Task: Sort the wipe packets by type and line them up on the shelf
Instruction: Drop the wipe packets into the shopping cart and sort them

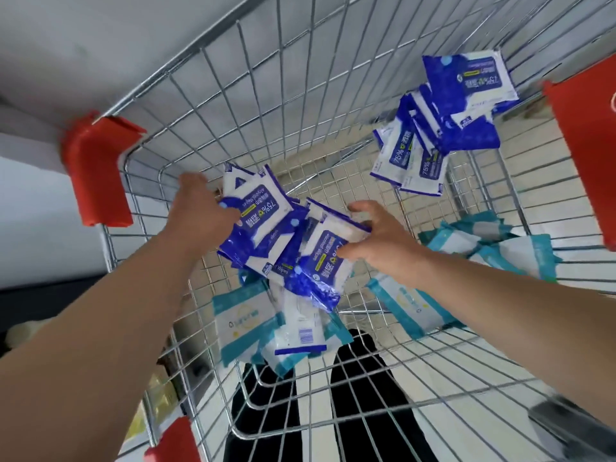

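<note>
Both my hands reach down into a wire shopping cart (253,105). My left hand (200,211) grips a bunch of dark blue and white 75% alcohol wipe packets (258,215) from the left. My right hand (376,235) holds the same bunch at its right side, fingers curled round a blue packet (325,261). More blue packets (443,118) lean against the cart's far right wall. Teal and white wipe packets (241,323) lie on the cart floor under the bunch, with others (493,245) to the right.
Red plastic corner guards (96,171) cap the cart's rim at left and right (586,155). A grey shelf or wall surface (83,45) rises beyond the cart at upper left. Dark trouser legs (366,395) show through the cart's wire floor.
</note>
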Demonstrator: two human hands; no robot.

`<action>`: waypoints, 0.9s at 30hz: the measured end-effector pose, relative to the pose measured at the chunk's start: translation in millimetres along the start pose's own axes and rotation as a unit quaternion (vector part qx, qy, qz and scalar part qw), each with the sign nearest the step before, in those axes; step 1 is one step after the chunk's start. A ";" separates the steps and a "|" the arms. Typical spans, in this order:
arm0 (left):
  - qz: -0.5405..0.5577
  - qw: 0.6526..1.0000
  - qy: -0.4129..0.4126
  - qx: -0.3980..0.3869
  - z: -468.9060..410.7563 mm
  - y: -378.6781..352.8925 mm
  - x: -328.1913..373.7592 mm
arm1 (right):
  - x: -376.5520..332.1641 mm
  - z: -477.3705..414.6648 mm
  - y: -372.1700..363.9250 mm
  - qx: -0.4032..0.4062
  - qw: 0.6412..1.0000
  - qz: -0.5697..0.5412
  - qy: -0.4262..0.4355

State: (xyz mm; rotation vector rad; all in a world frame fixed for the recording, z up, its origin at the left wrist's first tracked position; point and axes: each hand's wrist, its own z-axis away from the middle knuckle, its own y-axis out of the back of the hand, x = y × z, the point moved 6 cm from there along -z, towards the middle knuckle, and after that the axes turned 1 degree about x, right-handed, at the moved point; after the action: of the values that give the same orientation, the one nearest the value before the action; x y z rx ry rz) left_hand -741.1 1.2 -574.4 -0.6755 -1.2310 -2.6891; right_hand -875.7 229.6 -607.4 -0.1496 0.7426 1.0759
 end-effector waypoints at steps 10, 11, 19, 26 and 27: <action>-0.105 0.989 -0.020 -0.099 3.7 -21.1 1.7 | 21.4 -9.9 -29.7 0.023 0.995 0.074 -0.059; -0.102 0.990 -0.020 -0.094 5.9 -20.3 2.7 | 20.5 -9.7 -28.3 0.028 0.995 0.072 -0.060; 0.091 0.972 0.110 -0.185 16.5 -33.7 -5.4 | -3.1 -10.1 -7.2 -0.021 0.998 0.032 -0.054; 0.170 0.969 0.084 -0.161 25.0 -43.9 1.7 | 3.7 -7.8 19.6 0.005 0.999 -0.030 -0.044; 0.183 0.967 0.084 -0.154 26.2 -43.3 3.9 | 2.3 -6.6 26.5 0.020 0.998 -0.038 -0.036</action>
State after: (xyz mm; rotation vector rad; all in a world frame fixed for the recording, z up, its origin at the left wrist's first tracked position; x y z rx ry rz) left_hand -747.4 49.8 -587.7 -0.6200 -0.5828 -2.5727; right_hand -900.5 241.3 -607.6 -0.1040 0.6883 0.9879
